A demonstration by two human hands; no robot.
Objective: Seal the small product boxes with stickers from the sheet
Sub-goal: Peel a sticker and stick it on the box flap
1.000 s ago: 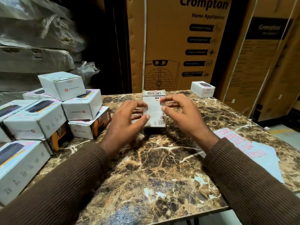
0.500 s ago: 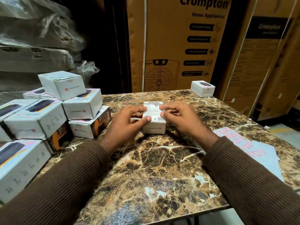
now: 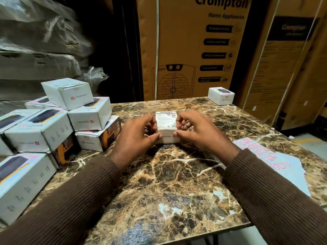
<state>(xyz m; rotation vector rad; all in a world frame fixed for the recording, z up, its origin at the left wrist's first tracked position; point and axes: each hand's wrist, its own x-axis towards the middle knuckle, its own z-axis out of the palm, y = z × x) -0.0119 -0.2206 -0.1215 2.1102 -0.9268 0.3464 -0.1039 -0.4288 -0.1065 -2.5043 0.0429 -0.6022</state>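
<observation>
Behind, cardboard cartons (image 3: 194, 46) wall the marble table (image 3: 168, 183).

tabletop (image 3: 177, 183) showing brown marble veined in gold and white | small box (image 3: 166, 123) showing white with red and black print | stacked boxes (image 3: 88, 114) showing white with red logos, some orange-sided | sticker sheet (image 3: 283, 167) showing pale blue with pink-red stickers | sleeves (image 3: 274, 200) showing ribbed dark brown | cartons (image 3: 194, 41) showing tan with black print

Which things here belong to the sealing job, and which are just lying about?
Job: small box gripped between left hand and right hand; sticker sheet; stacked boxes; lone box.
Lying about: Crompton cartons; wrapped bundles.
</observation>
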